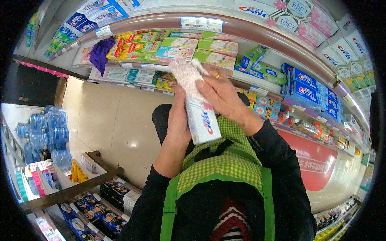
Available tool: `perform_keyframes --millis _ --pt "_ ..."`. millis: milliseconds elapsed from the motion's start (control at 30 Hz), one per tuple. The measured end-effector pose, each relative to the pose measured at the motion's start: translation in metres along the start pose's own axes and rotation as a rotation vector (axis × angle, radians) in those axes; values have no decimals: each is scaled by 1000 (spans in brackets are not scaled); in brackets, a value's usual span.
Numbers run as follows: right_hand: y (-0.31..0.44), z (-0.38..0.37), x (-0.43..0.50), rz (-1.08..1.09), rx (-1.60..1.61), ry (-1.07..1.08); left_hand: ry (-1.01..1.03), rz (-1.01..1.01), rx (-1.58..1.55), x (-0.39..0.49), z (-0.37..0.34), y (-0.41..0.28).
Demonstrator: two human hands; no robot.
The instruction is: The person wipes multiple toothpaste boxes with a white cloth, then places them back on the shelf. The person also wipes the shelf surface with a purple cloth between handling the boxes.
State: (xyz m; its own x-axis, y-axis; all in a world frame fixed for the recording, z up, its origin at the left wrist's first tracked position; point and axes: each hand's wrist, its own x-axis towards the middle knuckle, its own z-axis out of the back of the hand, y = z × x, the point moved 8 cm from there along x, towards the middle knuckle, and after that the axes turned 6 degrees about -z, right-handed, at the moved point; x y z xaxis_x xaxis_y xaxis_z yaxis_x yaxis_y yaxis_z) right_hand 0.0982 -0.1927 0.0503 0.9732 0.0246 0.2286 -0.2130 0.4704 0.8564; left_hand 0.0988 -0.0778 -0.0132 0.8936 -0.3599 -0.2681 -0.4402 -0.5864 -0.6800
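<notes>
A white Crest toothpaste box (204, 122) is held at a slant in front of my green checked apron. My left hand (178, 117) grips its left side, with the thumb along the edge. A pale pinkish cloth (187, 76) lies over the box's far end, and my right hand (221, 93), with a ring on one finger, presses the cloth against it. Beyond my hands, NVR boxes (214, 58) are stacked on the shelf. Some of my right fingertips are hidden behind the cloth.
A purple cloth (101, 54) hangs over the shelf's left part. Blue Crest boxes (306, 90) stand to the right, white Crest boxes (286, 21) above. Large water bottles (48, 129) are stacked on the floor at left. Another shelf with a dark rail (72, 191) lies at lower left.
</notes>
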Motion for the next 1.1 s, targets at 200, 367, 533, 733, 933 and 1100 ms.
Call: perform_keyframes --millis 200,367,533,733,933,1100 --pt "60 -15 -63 474 -33 -77 478 280 -621 5 -7 -11" --pt "77 -19 -66 610 -373 -242 145 -31 -464 8 37 0" --pt "76 -5 -57 542 -397 -351 538 -97 -529 8 5 15" --pt "65 26 -44 359 -263 -436 310 -145 -305 24 -8 24" --pt "2 42 -31 -70 184 -432 41 6 -295 17 -28 17" --pt "-41 39 -29 -297 686 -461 -37 -12 -272 17 -32 5"
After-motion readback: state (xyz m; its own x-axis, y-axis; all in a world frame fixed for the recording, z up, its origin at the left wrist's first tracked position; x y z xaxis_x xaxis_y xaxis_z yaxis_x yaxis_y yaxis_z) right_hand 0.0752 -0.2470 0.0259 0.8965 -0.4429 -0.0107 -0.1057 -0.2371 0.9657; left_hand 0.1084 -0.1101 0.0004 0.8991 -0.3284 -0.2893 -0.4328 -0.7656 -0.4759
